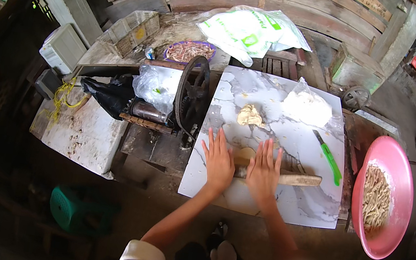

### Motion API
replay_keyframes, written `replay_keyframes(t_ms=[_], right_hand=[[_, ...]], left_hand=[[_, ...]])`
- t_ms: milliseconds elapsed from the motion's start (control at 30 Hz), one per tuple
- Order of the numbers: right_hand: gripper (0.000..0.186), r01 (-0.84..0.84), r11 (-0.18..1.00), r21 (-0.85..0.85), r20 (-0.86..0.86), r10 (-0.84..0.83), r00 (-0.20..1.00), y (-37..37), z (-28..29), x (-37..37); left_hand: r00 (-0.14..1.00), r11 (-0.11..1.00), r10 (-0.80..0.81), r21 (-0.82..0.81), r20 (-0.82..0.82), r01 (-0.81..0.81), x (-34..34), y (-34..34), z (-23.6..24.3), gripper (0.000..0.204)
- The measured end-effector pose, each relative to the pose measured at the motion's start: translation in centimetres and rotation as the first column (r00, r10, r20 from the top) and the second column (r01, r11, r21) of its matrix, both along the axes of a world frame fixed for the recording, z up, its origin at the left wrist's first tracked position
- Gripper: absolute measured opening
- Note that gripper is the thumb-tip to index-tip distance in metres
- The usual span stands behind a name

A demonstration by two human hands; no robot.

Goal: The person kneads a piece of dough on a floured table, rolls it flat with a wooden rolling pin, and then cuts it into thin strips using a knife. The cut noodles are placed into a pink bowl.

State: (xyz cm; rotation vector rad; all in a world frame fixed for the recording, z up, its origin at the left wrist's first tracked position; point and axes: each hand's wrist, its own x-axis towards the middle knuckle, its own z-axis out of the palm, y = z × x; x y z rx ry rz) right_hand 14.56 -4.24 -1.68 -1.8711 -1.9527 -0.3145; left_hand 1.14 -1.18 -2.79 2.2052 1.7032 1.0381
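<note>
Counter (310, 209): white with grey marbling, right in front of me.
Sack (248, 30): white and green plastic, beyond the counter's far edge.
Basin (402, 193): pink, just right of the counter, holding pale strips (376, 197).
Wheel (193, 95): dark, spoked, upright at the counter's left.
Bag of white powder (307, 106): at the far right corner.
Rolling pin (300, 180): wooden, lying crosswise near my side.
Left hand (219, 162): flat on the pin, fingers stretched forward, slightly spread.
Right hand (264, 172): also flat on it, fingers extended, the pin's end jutting out rightward.
Knife (329, 159): green-handled, on the right.
Dough lump (250, 116): beyond my fingertips.
Flattened dough (246, 154): between my hands, against the pin.
</note>
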Motion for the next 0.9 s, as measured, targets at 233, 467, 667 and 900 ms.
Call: replay_keyframes(t_ms=[233,467,667,900], right_hand=[[0.05,0.013,1.0,0.021,0.076,-0.015,0.997,0.7,0.9,0.4],[0.05,0.046,0.997,0.06,0.044,-0.049,0.998,2.2,0.3,0.3],[0.049,-0.051,0.999,0.02,-0.027,0.051,0.998,-3.9,0.5,-0.8],[0.047,0.037,0.997,0.071,0.05,-0.041,0.998,2.8,0.8,0.5]], left_hand=[[0.997,0.997,-0.07,0.012,-0.021,0.071,0.5,1.6,0.8,0.057],[1.0,0.999,-0.009,0.035,-0.021,0.01,1.1,3.2,1.2,0.057],[0.995,0.995,-0.098,0.027,-0.009,0.098,-0.7,-3.3,0.4,0.054],[0.99,0.996,-0.02,0.088,-0.138,0.032,1.0,3.2,1.7,0.053]])
